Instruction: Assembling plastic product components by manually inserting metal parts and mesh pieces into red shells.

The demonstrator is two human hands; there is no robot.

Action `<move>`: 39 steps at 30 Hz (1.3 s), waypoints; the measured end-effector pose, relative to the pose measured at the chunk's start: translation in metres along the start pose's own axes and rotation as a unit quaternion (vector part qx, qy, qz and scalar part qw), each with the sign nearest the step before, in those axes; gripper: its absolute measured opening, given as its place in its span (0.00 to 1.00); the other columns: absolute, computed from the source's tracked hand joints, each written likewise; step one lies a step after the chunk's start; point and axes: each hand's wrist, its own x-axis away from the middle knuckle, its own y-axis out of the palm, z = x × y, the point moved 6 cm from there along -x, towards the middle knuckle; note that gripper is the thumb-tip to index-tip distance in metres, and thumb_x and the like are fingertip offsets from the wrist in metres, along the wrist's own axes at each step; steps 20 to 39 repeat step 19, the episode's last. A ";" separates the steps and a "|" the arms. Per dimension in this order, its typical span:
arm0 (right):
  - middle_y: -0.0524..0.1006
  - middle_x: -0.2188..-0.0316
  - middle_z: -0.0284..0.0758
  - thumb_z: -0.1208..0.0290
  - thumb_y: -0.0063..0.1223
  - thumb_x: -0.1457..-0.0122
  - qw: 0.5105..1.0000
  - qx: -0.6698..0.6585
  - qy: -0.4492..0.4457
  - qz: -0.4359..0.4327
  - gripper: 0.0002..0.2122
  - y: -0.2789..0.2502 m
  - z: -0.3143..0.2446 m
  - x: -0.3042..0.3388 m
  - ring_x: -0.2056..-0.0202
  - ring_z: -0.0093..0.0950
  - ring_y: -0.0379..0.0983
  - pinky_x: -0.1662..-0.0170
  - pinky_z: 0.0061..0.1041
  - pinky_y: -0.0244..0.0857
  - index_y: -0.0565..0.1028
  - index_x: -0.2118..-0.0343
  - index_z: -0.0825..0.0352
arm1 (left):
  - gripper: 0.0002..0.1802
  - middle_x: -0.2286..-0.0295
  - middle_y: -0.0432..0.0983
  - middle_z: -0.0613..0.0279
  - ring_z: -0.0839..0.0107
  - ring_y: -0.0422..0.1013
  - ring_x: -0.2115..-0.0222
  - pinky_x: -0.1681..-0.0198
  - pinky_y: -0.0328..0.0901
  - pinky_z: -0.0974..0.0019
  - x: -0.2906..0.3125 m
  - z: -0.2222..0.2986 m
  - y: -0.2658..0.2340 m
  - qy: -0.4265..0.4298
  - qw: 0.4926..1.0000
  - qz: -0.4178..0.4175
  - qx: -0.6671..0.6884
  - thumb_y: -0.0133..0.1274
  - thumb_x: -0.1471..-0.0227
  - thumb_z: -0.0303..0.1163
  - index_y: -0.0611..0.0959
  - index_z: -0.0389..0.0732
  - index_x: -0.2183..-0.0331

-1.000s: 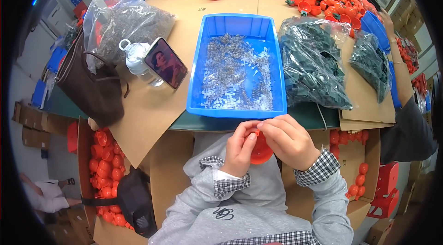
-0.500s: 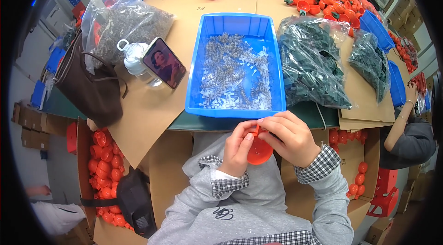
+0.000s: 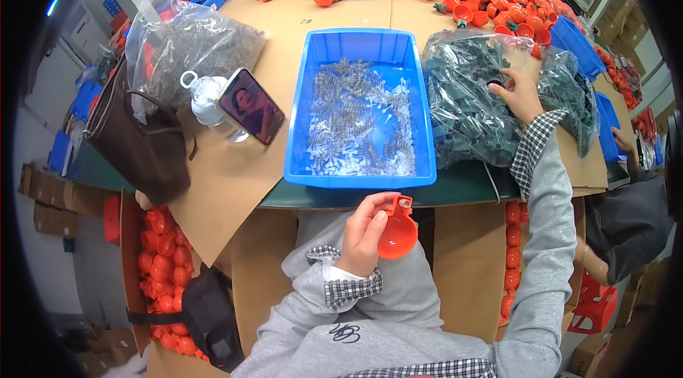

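My left hand (image 3: 363,235) pinches a small orange-red plastic cup (image 3: 398,237) by its squared neck, over my lap. The bowl faces up, and a small whitish piece shows inside the neck. My right hand (image 3: 520,95) reaches out to a clear plastic bag (image 3: 466,150) filled with dark green plastic parts. Its thumb and forefinger are apart over the parts at the bag's upper right, with nothing plainly held. In front of me, a blue bin (image 3: 297,143) holds many metal springs (image 3: 338,90) and small whitish plastic pins (image 3: 334,157).
Left of the bin, a phone (image 3: 252,106) leans on a clear bottle (image 3: 207,102), near a brown bag (image 3: 135,143) and a bag of springs (image 3: 206,36). Orange cups (image 3: 462,4) cover the far table. Boxes of cups (image 3: 162,264) flank my legs. A co-worker (image 3: 633,218) sits at right.
My right hand has left the orange cup and moved forward and right to the bag of green parts. My left hand keeps the cup, whose neck now shows.
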 end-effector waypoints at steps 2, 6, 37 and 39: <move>0.71 0.62 0.44 0.62 0.61 0.55 0.997 -0.033 -0.056 0.046 0.23 -0.002 -0.018 0.001 0.60 0.37 0.69 0.56 0.31 0.63 0.70 0.56 0.64 | 0.19 0.62 0.71 0.49 0.66 0.70 0.61 0.57 0.64 0.65 0.000 0.002 0.001 0.002 1.000 0.002 0.003 0.37 0.46 0.33 0.68 0.29 0.56; 0.68 0.59 0.43 0.62 0.62 0.57 0.979 0.065 -0.127 0.146 0.27 0.007 -0.050 0.014 0.57 0.39 0.67 0.54 0.33 0.62 0.67 0.53 0.62 | 0.19 0.63 0.72 0.49 0.66 0.70 0.62 0.57 0.64 0.65 -0.002 0.005 0.004 0.001 1.000 -0.004 0.015 0.37 0.46 0.32 0.68 0.29 0.56; 0.75 0.66 0.45 0.60 0.57 0.54 0.993 0.052 -0.035 -0.103 0.16 0.003 -0.025 0.022 0.63 0.37 0.72 0.59 0.30 0.64 0.76 0.66 0.68 | 0.20 0.63 0.72 0.48 0.65 0.70 0.62 0.56 0.64 0.65 -0.001 0.004 0.000 0.001 1.000 0.001 -0.007 0.37 0.46 0.33 0.67 0.28 0.56; 0.75 0.66 0.45 0.60 0.57 0.54 0.993 0.052 -0.035 -0.103 0.16 0.003 -0.025 0.022 0.63 0.37 0.72 0.59 0.30 0.64 0.76 0.66 0.68 | 0.20 0.63 0.72 0.48 0.65 0.70 0.62 0.56 0.64 0.65 -0.001 0.004 0.000 0.001 1.000 0.001 -0.007 0.37 0.46 0.33 0.67 0.28 0.56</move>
